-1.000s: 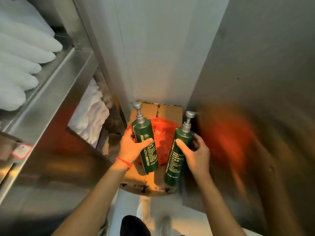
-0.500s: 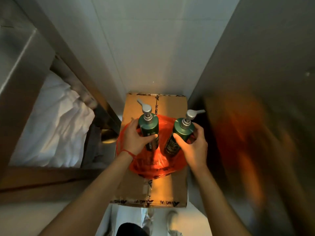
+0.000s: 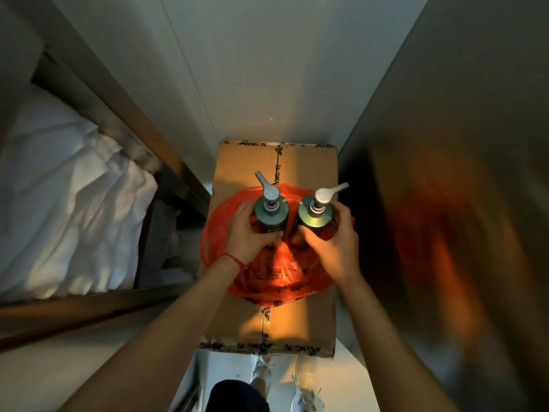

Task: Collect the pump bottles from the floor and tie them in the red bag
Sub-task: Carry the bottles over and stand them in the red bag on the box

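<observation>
Two dark green pump bottles with grey pump heads stand upright, seen from above. My left hand (image 3: 248, 233) grips the left pump bottle (image 3: 271, 214); my right hand (image 3: 332, 248) grips the right pump bottle (image 3: 315, 217). Both bottles are held over a red plastic bag (image 3: 276, 272) that lies spread flat on a cardboard box (image 3: 312, 162). The bottles' lower parts are hidden by my hands, so I cannot tell whether they touch the bag.
The taped cardboard box fills a narrow gap between a metal shelf frame (image 3: 166, 162) on the left and a steel panel (image 3: 445, 173) on the right. White linen (image 3: 68, 203) lies in the shelf. A white wall (image 3: 267, 69) stands behind. My shoes (image 3: 303, 394) show below.
Both hands lowered the bottles toward the red bag and turned them upright. The view tilted down, so the bottles now show from above.
</observation>
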Demonstrator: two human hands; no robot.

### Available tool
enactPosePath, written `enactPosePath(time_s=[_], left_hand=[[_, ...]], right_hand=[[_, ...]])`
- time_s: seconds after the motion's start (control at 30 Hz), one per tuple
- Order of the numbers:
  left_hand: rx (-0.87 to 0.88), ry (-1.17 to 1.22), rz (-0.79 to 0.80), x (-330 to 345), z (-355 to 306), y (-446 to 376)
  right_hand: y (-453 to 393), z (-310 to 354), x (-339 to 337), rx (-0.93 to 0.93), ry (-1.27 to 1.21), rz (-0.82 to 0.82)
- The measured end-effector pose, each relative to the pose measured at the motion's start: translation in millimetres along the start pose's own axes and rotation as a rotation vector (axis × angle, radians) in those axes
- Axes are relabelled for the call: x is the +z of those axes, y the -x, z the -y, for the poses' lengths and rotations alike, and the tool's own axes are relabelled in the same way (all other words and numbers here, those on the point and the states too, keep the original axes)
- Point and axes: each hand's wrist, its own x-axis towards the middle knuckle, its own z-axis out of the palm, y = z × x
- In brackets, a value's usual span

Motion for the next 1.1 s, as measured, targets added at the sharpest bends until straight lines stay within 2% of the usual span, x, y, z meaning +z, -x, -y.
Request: enactPosePath(time_s=[0.33, 0.8, 1.1], left_hand=[[0.027, 0.022, 0.010, -5.2, -6.1, 5.9], [0.156, -0.005, -0.016, -10.9, -22.5, -2.1], [0.113, -0.041, 0.026, -16.9, -23.8, -9.8]], right_hand=[[2.2, 3.1, 2.9, -0.078, 0.035, 0.099], [-3.6, 15.8, 8.3, -0.141, 0.056, -0.041], [-5.5, 16.9, 14.1, -0.109, 0.068, 0.028]])
